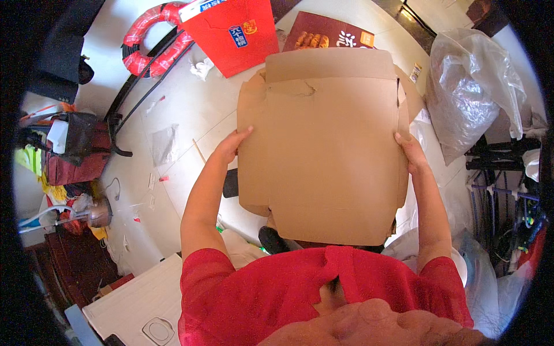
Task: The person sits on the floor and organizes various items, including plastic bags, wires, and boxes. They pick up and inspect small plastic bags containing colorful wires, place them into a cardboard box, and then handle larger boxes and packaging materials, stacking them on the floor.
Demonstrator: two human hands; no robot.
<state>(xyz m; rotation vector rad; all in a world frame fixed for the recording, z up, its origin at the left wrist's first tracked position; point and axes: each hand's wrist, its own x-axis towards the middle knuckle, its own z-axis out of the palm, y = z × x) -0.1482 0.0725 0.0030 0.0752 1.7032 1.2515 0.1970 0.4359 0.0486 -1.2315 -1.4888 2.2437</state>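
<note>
A large sheet of brown cardboard, a flattened box with side flaps, spreads in front of my body. My left hand grips its left edge, thumb on top and fingers hidden beneath. At the right edge my right hand holds it the same way. The top flap is creased, and the surface below it has a small tear. Past the far edge lie a dark red printed carton and a bright red box with printed writing.
A clear plastic sack stands at the right, near a dark folding rack. At the upper left is a red-wrapped coil beside black metal bars. Plastic scraps litter the tiled floor. A pale cabinet is at lower left.
</note>
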